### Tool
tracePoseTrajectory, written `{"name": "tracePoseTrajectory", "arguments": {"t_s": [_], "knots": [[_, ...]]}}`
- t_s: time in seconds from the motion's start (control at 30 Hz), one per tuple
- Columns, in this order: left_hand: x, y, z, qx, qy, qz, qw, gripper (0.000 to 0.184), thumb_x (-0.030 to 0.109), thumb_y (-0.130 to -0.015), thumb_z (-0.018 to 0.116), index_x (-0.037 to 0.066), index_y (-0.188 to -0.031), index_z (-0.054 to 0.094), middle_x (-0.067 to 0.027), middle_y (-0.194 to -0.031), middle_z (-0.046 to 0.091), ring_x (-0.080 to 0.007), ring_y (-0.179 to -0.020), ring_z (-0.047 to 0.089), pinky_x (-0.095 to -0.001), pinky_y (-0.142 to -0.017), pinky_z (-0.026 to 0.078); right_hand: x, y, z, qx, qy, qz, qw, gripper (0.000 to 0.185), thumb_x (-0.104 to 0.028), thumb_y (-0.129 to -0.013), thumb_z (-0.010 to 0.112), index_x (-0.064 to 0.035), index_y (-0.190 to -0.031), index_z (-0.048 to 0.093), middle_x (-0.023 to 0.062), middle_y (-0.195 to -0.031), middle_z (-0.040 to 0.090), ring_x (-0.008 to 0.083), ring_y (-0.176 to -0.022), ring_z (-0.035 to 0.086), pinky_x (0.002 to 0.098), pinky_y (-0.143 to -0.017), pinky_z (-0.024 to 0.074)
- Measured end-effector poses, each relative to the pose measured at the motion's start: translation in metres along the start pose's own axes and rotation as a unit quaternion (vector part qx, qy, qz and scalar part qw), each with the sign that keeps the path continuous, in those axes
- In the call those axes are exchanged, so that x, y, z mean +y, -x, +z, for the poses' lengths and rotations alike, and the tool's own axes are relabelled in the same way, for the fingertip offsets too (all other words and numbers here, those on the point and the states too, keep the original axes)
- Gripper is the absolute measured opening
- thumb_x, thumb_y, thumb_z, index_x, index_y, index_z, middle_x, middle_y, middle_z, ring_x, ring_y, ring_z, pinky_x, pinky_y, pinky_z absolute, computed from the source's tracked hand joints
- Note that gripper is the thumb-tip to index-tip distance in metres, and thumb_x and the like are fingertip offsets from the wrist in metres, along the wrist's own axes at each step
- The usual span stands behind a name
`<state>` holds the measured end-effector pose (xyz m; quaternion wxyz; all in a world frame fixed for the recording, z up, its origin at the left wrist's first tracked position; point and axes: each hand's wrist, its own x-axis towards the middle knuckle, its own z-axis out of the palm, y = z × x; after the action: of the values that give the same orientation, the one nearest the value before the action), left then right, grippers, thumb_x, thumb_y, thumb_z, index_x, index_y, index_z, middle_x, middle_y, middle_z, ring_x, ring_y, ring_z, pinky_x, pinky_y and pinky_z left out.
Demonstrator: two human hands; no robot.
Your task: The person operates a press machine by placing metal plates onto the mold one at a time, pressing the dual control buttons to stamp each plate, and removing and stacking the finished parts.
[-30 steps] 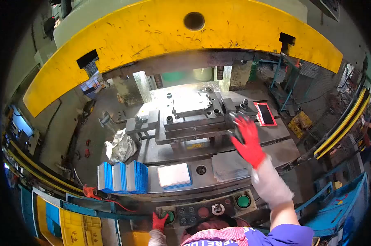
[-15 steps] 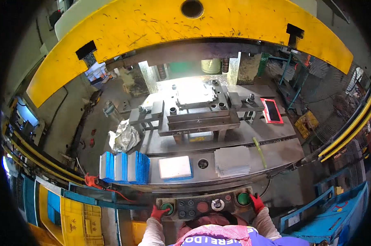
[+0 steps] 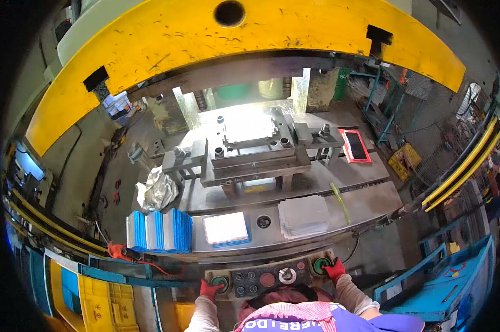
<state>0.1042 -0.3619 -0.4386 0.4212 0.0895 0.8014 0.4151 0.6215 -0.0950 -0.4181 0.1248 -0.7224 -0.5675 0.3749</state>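
Observation:
My left hand [image 3: 210, 290], in a red glove, rests at the left end of a control panel [image 3: 241, 299], a finger reaching onto the green button [image 3: 219, 281] there. At the panel's other end, my right hand [image 3: 334, 270], also red-gloved, has its fingertips over a second green button [image 3: 319, 263]. Both hands look open and hold nothing. Beyond the panel, a brightly lit steel die [image 3: 255, 160] sits on the press bed under the raised yellow press ram [image 3: 294, 27]. A shiny plate-like part seems to lie on the die, but glare hides its detail.
On the bed's front ledge stand blue-edged plate stacks [image 3: 175, 229], a white-topped stack [image 3: 225, 228], grey sheets [image 3: 303, 217] and a yellow-green strip [image 3: 340, 203]. A crumpled bag [image 3: 157, 188] lies left; a phone-like black object on a red-framed sheet [image 3: 364, 161] lies right. Yellow crates [image 3: 103, 304] stand lower left.
My right hand has moved inward from the panel's edge onto the green button. My left hand stays at its button. The whole view has shifted slightly.

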Motion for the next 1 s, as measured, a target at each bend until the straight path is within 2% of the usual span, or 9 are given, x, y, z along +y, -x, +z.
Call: {"name": "tracePoseTrajectory", "arguments": {"t_s": [0.17,0.37,0.47,0.67,0.77,0.8,0.87,0.97,1.0], "knots": [[0.042,0.036,0.008,0.009,0.003,-0.019,1.0,0.138,0.019,-0.038,0.097,-0.005,-0.144,0.011,-0.0203,-0.146,0.031,-0.0273,-0.132,0.036,-0.0398,-0.105,0.038,-0.003,0.0,-0.001,0.005,0.031,0.024,0.999,0.115,-0.051,-0.054,0.082,0.0067,-0.14,0.031,0.0278,-0.132,0.048,0.0366,-0.124,0.047,0.0388,-0.103,0.0388],[0.01,0.006,0.005,0.034,-0.055,0.009,0.998,0.134,0.012,-0.041,0.095,-0.003,-0.145,0.011,-0.0202,-0.145,0.032,-0.028,-0.128,0.04,-0.0404,-0.101,0.041,0.0,-0.002,0.002,0.0,0.009,0.01,1.0,0.113,-0.05,-0.056,0.081,0.0075,-0.139,0.031,0.0276,-0.131,0.049,0.0358,-0.124,0.047,0.0384,-0.103,0.0393],[0.042,0.036,0.009,0.021,0.026,-0.032,0.999,0.132,0.007,-0.043,0.094,-0.002,-0.146,0.011,-0.0193,-0.144,0.032,-0.0279,-0.127,0.041,-0.0408,-0.099,0.043,-0.007,0.002,-0.002,-0.001,0.036,0.016,0.999,0.113,-0.051,-0.057,0.081,0.0081,-0.139,0.031,0.0277,-0.13,0.05,0.0354,-0.124,0.048,0.0382,-0.102,0.0398],[0.036,0.031,0.008,0.003,0.069,-0.005,0.998,0.13,0.003,-0.043,0.093,-0.001,-0.145,0.013,-0.0188,-0.144,0.033,-0.0278,-0.127,0.041,-0.0403,-0.098,0.044,0.0,-0.005,0.004,0.009,0.058,0.002,0.998,0.11,-0.053,-0.057,0.08,0.0082,-0.137,0.034,0.0278,-0.126,0.053,0.0358,-0.12,0.051,0.0389,-0.098,0.0431],[0.024,0.02,0.005,0.001,0.055,-0.016,0.998,0.132,0.01,-0.041,0.095,-0.003,-0.145,0.015,-0.0196,-0.143,0.035,-0.0282,-0.127,0.042,-0.0401,-0.098,0.044,-0.008,0.004,0.0,0.012,0.02,0.019,1.0,0.111,-0.056,-0.053,0.082,0.0077,-0.133,0.04,0.0261,-0.127,0.052,0.0347,-0.122,0.049,0.0371,-0.101,0.0402],[-0.032,-0.037,-0.005,0.045,-0.097,-0.008,0.994,0.135,0.018,-0.039,0.096,-0.005,-0.144,0.015,-0.0207,-0.142,0.036,-0.0286,-0.127,0.042,-0.0398,-0.099,0.043,-0.017,0.008,-0.007,-0.001,0.023,0.026,0.999,0.111,-0.056,-0.053,0.082,0.0077,-0.133,0.039,0.0263,-0.127,0.052,0.0347,-0.122,0.049,0.037,-0.101,0.0403],[-0.039,-0.041,-0.006,0.028,-0.062,-0.011,0.998,0.137,0.021,-0.038,0.096,-0.006,-0.144,0.013,-0.0211,-0.142,0.036,-0.0287,-0.127,0.042,-0.0395,-0.099,0.042,-0.032,0.018,-0.019,-0.03,0.034,0.039,0.998,0.111,-0.056,-0.054,0.081,0.0076,-0.134,0.039,0.0266,-0.128,0.052,0.0347,-0.122,0.049,0.0368,-0.101,0.0405],[-0.023,-0.024,-0.004,0.016,-0.041,-0.033,0.998,0.137,0.022,-0.041,0.096,-0.005,-0.145,0.011,-0.0212,-0.142,0.036,-0.0288,-0.126,0.043,-0.0398,-0.1,0.042,-0.012,0.008,-0.004,0.018,0.031,-0.007,0.999,0.09,-0.055,-0.056,0.08,0.0036,-0.118,0.049,0.0276,-0.114,0.059,0.0389,-0.111,0.055,0.0418,-0.091,0.0462],[-0.01,-0.012,-0.002,0.014,-0.04,-0.044,0.998,0.135,0.021,-0.043,0.095,-0.004,-0.146,0.011,-0.0212,-0.142,0.036,-0.0289,-0.126,0.043,-0.0401,-0.1,0.041,-0.01,0.006,-0.003,0.023,0.03,-0.011,0.999,0.09,-0.054,-0.056,0.08,0.0036,-0.118,0.049,0.0276,-0.115,0.059,0.0387,-0.112,0.055,0.0418,-0.091,0.0461]]}}
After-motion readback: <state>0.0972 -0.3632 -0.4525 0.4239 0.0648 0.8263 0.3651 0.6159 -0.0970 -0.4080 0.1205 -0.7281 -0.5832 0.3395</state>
